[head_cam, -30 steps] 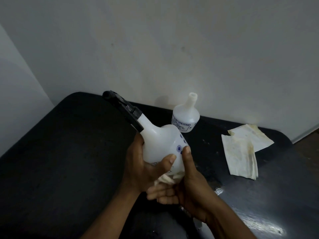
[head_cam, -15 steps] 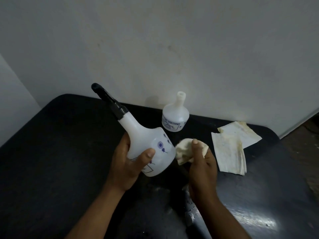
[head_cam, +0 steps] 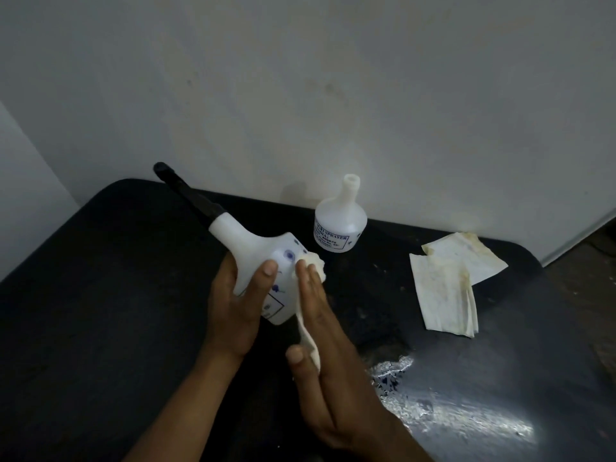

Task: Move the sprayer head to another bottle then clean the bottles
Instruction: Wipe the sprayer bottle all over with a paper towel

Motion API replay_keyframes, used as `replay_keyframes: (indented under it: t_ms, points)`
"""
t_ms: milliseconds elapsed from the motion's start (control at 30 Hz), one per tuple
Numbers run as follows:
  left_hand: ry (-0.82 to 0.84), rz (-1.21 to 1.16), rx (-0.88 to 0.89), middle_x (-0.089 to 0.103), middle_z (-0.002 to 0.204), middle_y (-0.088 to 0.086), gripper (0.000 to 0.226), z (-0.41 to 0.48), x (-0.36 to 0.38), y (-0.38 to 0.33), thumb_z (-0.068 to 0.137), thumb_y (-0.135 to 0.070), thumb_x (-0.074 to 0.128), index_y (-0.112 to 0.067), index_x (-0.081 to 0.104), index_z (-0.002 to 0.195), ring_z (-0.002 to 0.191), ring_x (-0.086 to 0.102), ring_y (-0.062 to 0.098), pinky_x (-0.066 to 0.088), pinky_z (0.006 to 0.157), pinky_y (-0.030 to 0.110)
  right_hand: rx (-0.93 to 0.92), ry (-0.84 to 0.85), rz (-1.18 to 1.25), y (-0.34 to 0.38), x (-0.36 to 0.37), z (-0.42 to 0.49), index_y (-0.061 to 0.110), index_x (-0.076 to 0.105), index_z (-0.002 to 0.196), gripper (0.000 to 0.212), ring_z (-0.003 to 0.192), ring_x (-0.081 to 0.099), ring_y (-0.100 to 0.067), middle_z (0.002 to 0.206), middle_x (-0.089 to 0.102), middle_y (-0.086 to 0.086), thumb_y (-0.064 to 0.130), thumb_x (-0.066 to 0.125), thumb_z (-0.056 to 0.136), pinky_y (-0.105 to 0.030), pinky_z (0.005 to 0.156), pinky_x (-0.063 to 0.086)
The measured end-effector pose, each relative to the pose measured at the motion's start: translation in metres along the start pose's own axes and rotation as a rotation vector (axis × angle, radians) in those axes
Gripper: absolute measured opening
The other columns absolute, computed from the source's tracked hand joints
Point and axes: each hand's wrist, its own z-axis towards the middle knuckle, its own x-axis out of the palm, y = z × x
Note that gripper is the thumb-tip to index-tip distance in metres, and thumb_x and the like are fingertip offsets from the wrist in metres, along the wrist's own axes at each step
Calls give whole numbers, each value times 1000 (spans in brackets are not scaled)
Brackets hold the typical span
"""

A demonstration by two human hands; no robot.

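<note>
Fingers and thumb of the left hand (head_cam: 233, 305) wrap the round body of a white plastic spray bottle with blue printed marks (head_cam: 263, 261), holding it above the dark tabletop (head_cam: 100, 311) and tilted, neck pointing up and to the left. A black sprayer head (head_cam: 186, 191) sits on that neck. The right hand (head_cam: 326, 355) lies flat with fingers together and extended, pressing a crumpled white cloth (head_cam: 308, 295) against the bottle's right side; a strip of the cloth hangs down past the thumb. Both forearms reach in from the bottom edge.

Behind them, near the pale wall (head_cam: 333, 95), a second white plastic bottle with a printed label (head_cam: 340, 228) stands upright on the tabletop, its narrow neck open with no sprayer on it. What either bottle contains cannot be told. To the right, well apart from the hands, a stained, folded white cloth (head_cam: 446, 281) lies flat on the tabletop.
</note>
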Motion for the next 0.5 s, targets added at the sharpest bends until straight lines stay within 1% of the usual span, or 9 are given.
replay_keyframes:
  t_ms: [67, 100, 167, 233, 300, 367, 400, 433, 500]
  points:
    - [-15, -54, -20, 74, 108, 2, 60, 2, -3, -1, 68, -66, 68, -31, 62, 116, 97, 72, 20, 57, 69, 25, -29, -10, 78, -4, -3, -2, 2, 18, 151, 63, 149, 19, -23, 162, 18, -5, 43, 26, 104, -31, 119, 21]
    - [-28, -77, -38, 73, 110, 3, 60, 3, -4, -1, 71, -63, 64, -29, 62, 119, 100, 71, 22, 57, 73, 29, -43, -33, 115, -7, -6, -3, 5, 25, 151, 60, 146, 28, -22, 159, 27, -3, 42, 28, 104, -30, 116, 28]
    - [-68, -129, -71, 72, 114, 1, 63, 6, -8, -1, 71, -63, 61, -28, 60, 123, 105, 69, 21, 54, 83, 38, -57, -76, 138, -12, -11, -6, 16, 42, 144, 49, 130, 52, -16, 146, 50, 6, 41, 32, 104, -25, 103, 45]
    - [-80, -141, -61, 72, 113, 0, 65, 9, -12, -4, 68, -69, 66, -31, 61, 121, 105, 69, 20, 52, 85, 39, -8, -114, 131, -18, -11, -9, 22, 59, 131, 43, 112, 66, -11, 126, 67, 10, 44, 34, 103, -24, 89, 53]
    - [-22, -88, -17, 73, 109, 0, 69, 9, -14, -6, 62, -76, 68, -34, 62, 117, 99, 70, 19, 55, 77, 33, 137, -224, 218, -23, -7, -7, 23, 67, 120, 47, 105, 69, -14, 114, 73, 7, 50, 33, 102, -28, 84, 56]
    - [68, -52, 18, 73, 105, -3, 60, 7, -13, -8, 62, -76, 68, -42, 64, 111, 93, 72, 16, 56, 70, 24, 324, -435, 298, -28, -7, 3, 25, 71, 109, 50, 98, 71, -11, 106, 75, 6, 53, 31, 99, -21, 78, 56]
    - [114, -42, 37, 74, 103, -5, 57, 6, -12, -8, 64, -75, 69, -42, 64, 110, 90, 72, 14, 56, 68, 21, 419, -563, 304, -32, -12, 9, 28, 73, 101, 50, 90, 71, -6, 99, 76, 6, 52, 29, 99, -16, 72, 54]
    - [160, -34, 56, 74, 101, -5, 58, 5, -12, -7, 65, -72, 70, -38, 63, 111, 88, 72, 12, 55, 68, 19, 519, -683, 314, -37, -18, 14, 30, 74, 93, 50, 83, 71, -5, 94, 76, 4, 51, 29, 99, -14, 66, 54]
    - [258, 8, 80, 74, 102, -4, 62, 3, -11, -6, 66, -66, 74, -30, 61, 115, 91, 72, 14, 55, 71, 21, 732, -848, 404, -45, -33, 20, 32, 75, 83, 50, 86, 69, -15, 93, 75, -4, 50, 31, 100, -26, 68, 53]
